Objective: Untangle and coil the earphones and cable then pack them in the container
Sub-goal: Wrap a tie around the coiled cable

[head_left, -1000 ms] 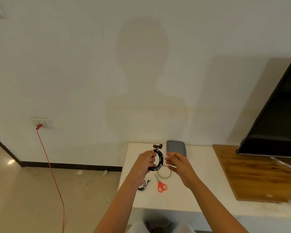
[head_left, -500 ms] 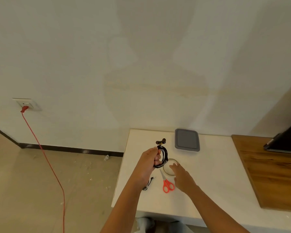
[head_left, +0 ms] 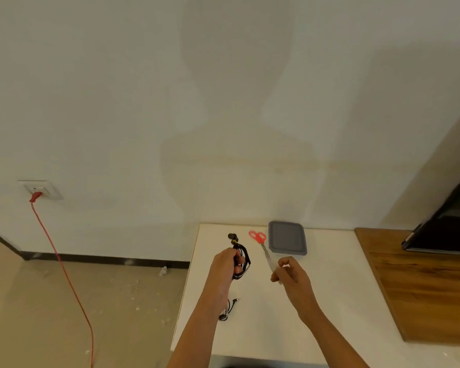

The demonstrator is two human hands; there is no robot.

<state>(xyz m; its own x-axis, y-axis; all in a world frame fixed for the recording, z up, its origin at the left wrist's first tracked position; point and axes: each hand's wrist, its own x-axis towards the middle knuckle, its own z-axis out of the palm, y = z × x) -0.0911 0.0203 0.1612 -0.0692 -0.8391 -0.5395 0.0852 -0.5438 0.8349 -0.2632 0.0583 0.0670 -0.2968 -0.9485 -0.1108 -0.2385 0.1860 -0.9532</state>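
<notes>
Two hands work above the white desk [head_left: 329, 301]: the left hand [head_left: 223, 266] has its grip curled round the coiled black earphones [head_left: 247, 258], buds poking up past the fist, likely so the loops cannot spring apart; the right hand [head_left: 290, 272] has its grip pinched on the blade end of the red-handled scissors [head_left: 258, 237], handles pointing away toward the grey container [head_left: 287, 237], which looks closed at the desk's far edge. A second thin cable [head_left: 230, 308] lies loose on the desk beside the left forearm; judging by that, coiling is half done and packing not yet begun.
</notes>
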